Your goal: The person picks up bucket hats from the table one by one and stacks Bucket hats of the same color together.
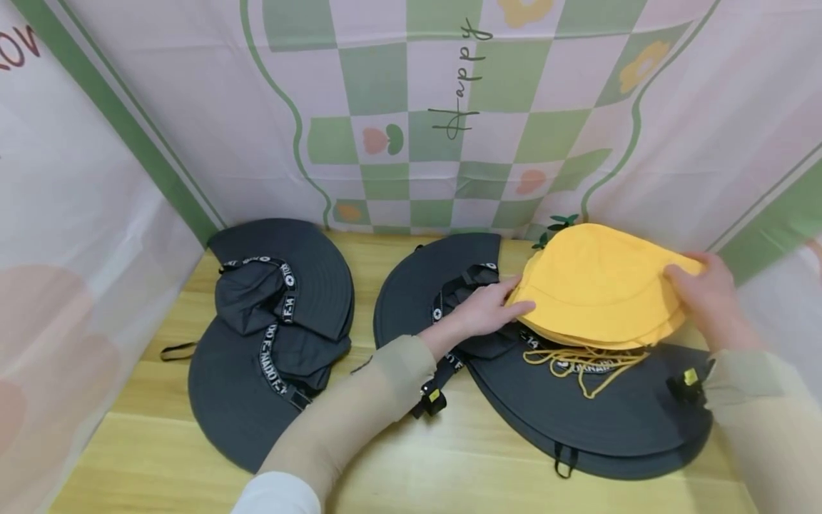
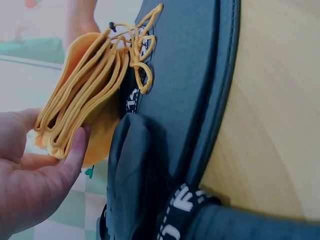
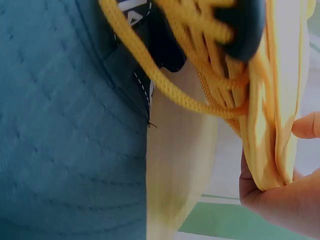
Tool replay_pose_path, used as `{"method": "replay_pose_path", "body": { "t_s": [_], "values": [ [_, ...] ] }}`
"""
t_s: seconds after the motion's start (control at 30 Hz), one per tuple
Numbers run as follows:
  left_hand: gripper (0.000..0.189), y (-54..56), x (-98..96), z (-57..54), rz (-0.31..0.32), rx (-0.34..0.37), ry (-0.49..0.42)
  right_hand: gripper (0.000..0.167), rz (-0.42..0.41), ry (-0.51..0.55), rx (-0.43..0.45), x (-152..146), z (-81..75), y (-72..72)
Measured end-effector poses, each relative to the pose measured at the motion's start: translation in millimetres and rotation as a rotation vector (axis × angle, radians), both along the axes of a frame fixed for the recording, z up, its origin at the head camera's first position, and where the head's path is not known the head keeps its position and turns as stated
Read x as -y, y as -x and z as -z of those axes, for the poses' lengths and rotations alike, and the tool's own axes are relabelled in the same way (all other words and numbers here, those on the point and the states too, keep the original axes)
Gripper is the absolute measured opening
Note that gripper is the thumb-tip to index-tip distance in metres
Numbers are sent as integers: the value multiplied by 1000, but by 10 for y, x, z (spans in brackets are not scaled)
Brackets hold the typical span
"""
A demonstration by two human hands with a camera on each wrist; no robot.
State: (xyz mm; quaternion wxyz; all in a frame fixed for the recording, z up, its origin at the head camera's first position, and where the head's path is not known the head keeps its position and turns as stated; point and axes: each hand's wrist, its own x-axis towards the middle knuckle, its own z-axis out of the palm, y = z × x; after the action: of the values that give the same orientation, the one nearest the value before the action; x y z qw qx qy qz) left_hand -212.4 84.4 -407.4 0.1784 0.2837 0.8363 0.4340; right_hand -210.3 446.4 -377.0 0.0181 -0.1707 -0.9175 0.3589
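Note:
A stack of folded yellow bucket hats [image 1: 597, 282] is held between both hands above the dark hats on the right. My left hand [image 1: 484, 307] pinches the stack's left end, thumb on one face and fingers behind, as the left wrist view shows. At the other end my right hand [image 1: 709, 296] grips the brim edges between thumb and fingers. Yellow cords [image 1: 587, 363] dangle from the stack over a dark wide-brimmed hat [image 1: 604, 414]. In the left wrist view the layered yellow edges [image 2: 92, 82] show side by side.
Another pair of overlapping dark hats [image 1: 257, 400] lies on the left of the wooden table [image 1: 437, 457]. A dark hat [image 1: 411, 293] with a lettered strap lies beneath my left hand. Behind stands a checkered cloth [image 1: 437, 143], with green leaves [image 1: 559, 225] near its foot.

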Motion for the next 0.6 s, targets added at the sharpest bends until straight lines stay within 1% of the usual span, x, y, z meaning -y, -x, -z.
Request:
{"method": "replay_pose_path", "body": {
  "t_s": [0.13, 0.23, 0.33, 0.47, 0.53, 0.6],
  "values": [
    [70, 11, -60, 0, -32, -22, 9, 76, 37, 22, 9, 1, 39, 26],
    [70, 22, -105, -14, -56, -31, 19, 78, 45, 31, 22, -13, 70, 32],
    [67, 36, -152, -23, -102, -28, 35, 81, 18, 51, 54, -47, 97, 36],
    [62, 52, -212, -26, -176, -40, 50, 88, -30, 106, 110, -96, 122, 39],
    [60, 62, -237, -22, -201, -53, 53, 94, -48, 110, 131, -105, 135, 38],
    [59, 81, -260, -13, -210, -62, 54, 100, -69, 92, 154, -109, 150, 36]
  ]
}}
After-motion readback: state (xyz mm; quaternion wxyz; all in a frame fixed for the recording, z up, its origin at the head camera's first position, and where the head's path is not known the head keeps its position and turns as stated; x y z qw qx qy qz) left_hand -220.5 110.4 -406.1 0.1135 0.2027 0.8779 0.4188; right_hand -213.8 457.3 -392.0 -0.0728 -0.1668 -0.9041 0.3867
